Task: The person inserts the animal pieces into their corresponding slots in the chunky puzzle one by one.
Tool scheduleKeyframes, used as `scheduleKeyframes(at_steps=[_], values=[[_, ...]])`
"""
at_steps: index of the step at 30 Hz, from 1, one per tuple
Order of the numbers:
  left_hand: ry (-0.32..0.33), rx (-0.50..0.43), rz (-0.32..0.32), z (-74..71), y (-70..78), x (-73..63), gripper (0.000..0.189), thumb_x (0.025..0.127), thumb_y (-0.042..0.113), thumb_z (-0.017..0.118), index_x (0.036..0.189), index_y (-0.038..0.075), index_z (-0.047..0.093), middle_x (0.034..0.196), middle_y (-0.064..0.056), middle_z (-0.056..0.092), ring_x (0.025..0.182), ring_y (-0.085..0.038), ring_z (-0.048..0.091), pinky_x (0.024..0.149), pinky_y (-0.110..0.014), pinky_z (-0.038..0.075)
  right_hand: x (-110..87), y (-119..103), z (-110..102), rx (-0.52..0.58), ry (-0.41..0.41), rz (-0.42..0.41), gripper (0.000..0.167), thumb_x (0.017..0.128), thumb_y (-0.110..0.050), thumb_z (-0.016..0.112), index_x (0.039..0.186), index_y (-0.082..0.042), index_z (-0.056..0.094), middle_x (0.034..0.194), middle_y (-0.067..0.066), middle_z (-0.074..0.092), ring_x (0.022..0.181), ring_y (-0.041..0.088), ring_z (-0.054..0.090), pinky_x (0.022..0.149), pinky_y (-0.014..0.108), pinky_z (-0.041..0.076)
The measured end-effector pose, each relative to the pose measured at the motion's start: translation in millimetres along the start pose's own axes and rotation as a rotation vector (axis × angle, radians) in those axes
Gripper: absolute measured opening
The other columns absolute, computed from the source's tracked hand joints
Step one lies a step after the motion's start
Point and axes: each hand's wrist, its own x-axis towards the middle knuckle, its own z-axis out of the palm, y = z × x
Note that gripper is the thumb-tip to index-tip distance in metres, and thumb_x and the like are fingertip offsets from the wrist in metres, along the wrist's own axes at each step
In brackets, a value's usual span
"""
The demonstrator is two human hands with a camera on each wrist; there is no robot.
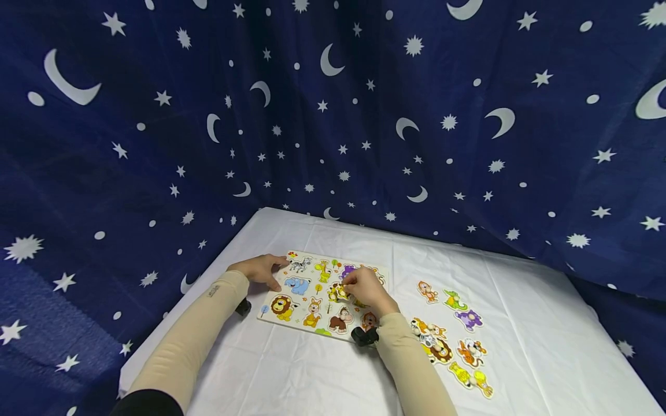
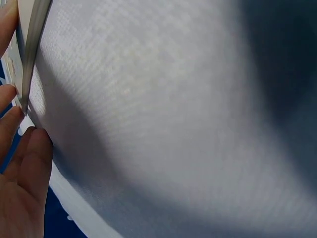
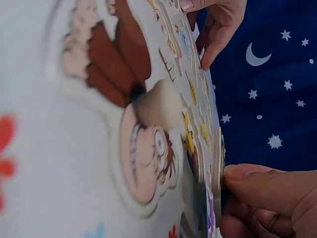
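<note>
A wooden animal puzzle board (image 1: 299,328) lies on the white table. My left hand (image 1: 262,270) rests at its left edge, thumb and fingers spread; in the left wrist view, fingertips (image 2: 38,141) touch by the board's side (image 2: 30,54). Over the board's middle, my right hand (image 1: 366,289) pinches a yellow, dark-spotted puzzle piece (image 1: 338,292). Only this piece's thin edge (image 3: 218,163) shows between thumb and fingers in the right wrist view. Near that wrist is a brown monkey picture (image 3: 141,163) with a blurred wooden knob (image 3: 161,105).
Right of the board lie several loose animal pieces, among them a green crocodile (image 1: 454,300), a purple hippo (image 1: 469,319), a tiger (image 1: 472,351) and a giraffe (image 1: 460,374). A lion piece (image 1: 441,350) overlaps others beside the right forearm. A dark blue curtain (image 1: 333,115) hangs behind the table.
</note>
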Motion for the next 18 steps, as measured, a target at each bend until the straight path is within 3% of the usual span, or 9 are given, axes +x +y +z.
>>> scheduleKeyframes(at_steps=[7, 18], values=[[-0.001, -0.014, 0.005, -0.2, -0.6, 0.4, 0.089, 0.071, 0.019, 0.090, 0.149, 0.014, 0.048, 0.162, -0.013, 0.035, 0.152, -0.036, 0.027, 0.125, -0.053, 0.021, 6.8, 0.0, 6.7, 0.006, -0.012, -0.026, 0.010, 0.085, 0.005, 0.069, 0.089, 0.001, 0.077, 0.079, 0.011, 0.075, 0.069, 0.011, 0.065, 0.060, 0.023, 0.053], [-0.003, -0.006, 0.020, 0.2, -1.4, 0.6, 0.089, 0.073, 0.017, 0.089, 0.150, 0.012, 0.046, 0.163, -0.013, 0.033, 0.152, -0.036, 0.026, 0.126, -0.051, 0.020, 9.3, -3.8, 9.5, -0.007, -0.044, -0.006, 0.011, 0.086, 0.005, 0.069, 0.090, 0.000, 0.078, 0.087, 0.012, 0.075, 0.076, 0.016, 0.066, 0.064, 0.028, 0.055]])
